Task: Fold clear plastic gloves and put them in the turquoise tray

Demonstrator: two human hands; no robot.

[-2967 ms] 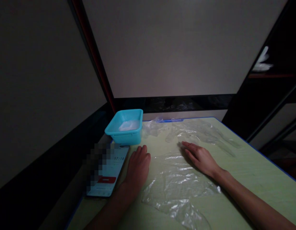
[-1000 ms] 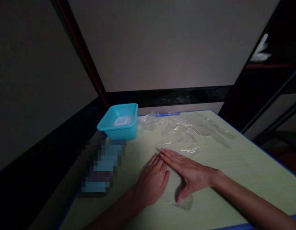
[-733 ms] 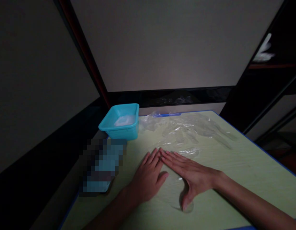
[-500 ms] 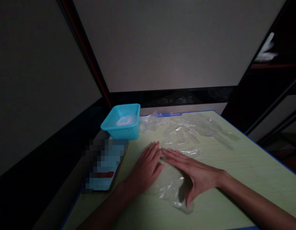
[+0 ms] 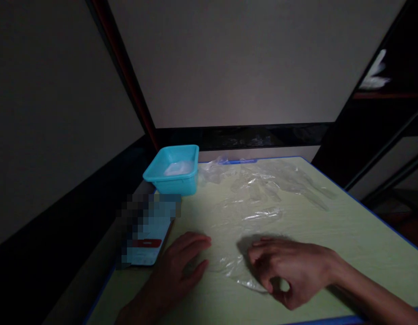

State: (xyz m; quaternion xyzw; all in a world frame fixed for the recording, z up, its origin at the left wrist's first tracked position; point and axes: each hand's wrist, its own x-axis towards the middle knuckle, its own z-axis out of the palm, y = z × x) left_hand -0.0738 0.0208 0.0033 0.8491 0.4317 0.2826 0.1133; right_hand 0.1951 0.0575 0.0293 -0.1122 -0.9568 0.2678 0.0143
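A thin, wrinkled clear plastic glove [image 5: 236, 268] lies flat on the table in front of me, its outline hard to follow against the pale surface. My right hand [image 5: 286, 268] is at its near right end, fingers curled in and thumb bent round to meet them in a loop. The plastic's edge runs up to those fingertips, which partly cover it. My left hand [image 5: 176, 262] rests to the left of the plastic, holding nothing, with thumb and fingers apart. More clear plastic gloves [image 5: 263, 180] lie spread across the far side, with long finger shapes pointing right.
At the far left corner stands a turquoise plastic basket [image 5: 175, 185] with something whitish inside. A phone [image 5: 151, 243], partly blurred out, lies along the left edge. The pale green table [image 5: 357, 257] has a blue rim and stands against a grey panel [image 5: 236, 63].
Both hands were flat with fingertips almost together over the plastic. They have drawn apart and nearer to me; the right one has curled its fingers, and the left has moved left.
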